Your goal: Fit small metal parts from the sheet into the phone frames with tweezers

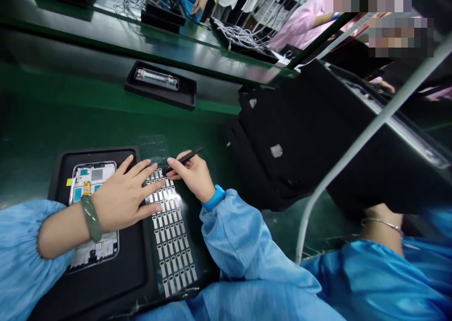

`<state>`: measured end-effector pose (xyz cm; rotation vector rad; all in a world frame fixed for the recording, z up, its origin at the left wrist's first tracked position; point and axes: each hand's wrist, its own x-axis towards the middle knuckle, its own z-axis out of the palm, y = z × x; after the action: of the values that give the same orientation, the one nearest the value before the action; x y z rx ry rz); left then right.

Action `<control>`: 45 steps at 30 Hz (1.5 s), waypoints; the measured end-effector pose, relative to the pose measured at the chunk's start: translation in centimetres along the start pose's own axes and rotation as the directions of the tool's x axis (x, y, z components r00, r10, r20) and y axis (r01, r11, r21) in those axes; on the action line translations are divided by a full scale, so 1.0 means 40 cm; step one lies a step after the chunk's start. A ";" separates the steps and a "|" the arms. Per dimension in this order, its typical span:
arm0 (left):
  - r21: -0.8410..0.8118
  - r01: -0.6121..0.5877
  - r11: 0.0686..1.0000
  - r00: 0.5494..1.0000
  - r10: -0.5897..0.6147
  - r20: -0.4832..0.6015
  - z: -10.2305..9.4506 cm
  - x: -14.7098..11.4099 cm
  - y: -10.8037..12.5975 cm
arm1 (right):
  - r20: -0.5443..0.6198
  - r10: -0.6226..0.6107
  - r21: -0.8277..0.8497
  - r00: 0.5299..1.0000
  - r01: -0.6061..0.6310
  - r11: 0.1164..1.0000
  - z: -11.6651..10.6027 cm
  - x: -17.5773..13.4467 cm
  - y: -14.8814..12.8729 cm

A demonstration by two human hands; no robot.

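So the left hand [130,194] was spread wide with the fingers fanned out, palm down and not gripping anything, with its fingertips on the far part of a clear sheet [173,245] covered in rows of little silver pieces. The right hand [194,177] was pinched closed around a slim black tool [191,154], thumb against fingers, with the tool's lower end right at the sheet's far end; couldn't tell if it was actually touching a piece. The sheet lay on the green table [106,123], running down almost to the near edge, just beside the right side of a black tray [129,269]. That tray sat toward the table's near left corner, and in it was a silver device housing [97,175], partly hidden under the left hand and forearm, with a yellow tab [69,182] sticking out on its left. Over by the table's far edge, a smaller black tray [188,88] held another silver housing [157,78]. A big black stack [282,142] took up the table's right side, and past a pale tube [339,170] was a co-worker's blue sleeve [374,264].
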<state>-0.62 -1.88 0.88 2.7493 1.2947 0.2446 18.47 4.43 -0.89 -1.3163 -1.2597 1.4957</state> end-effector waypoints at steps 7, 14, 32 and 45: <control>-0.017 -0.004 1.000 1.000 0.004 -0.021 0.006 0.000 0.002 | -0.008 -0.023 -0.002 1.000 0.023 1.000 0.004 -0.005 0.005; -0.004 -0.012 1.000 0.999 0.012 -0.035 0.006 -0.002 0.004 | -0.025 -0.024 0.033 0.999 0.025 0.999 0.011 -0.007 0.004; -0.065 0.060 0.996 0.997 -0.063 -0.034 0.011 0.007 0.008 | -0.042 -0.006 0.002 0.999 0.006 1.000 0.002 -0.006 0.001; -0.122 0.276 0.953 0.957 -0.284 -0.051 0.012 0.073 0.032 | -0.063 -0.021 0.113 0.998 0.028 0.993 -0.008 -0.025 -0.019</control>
<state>2.28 -0.46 0.91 2.4450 1.6132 0.3777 18.92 3.71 0.09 -1.2588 -1.1311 1.4762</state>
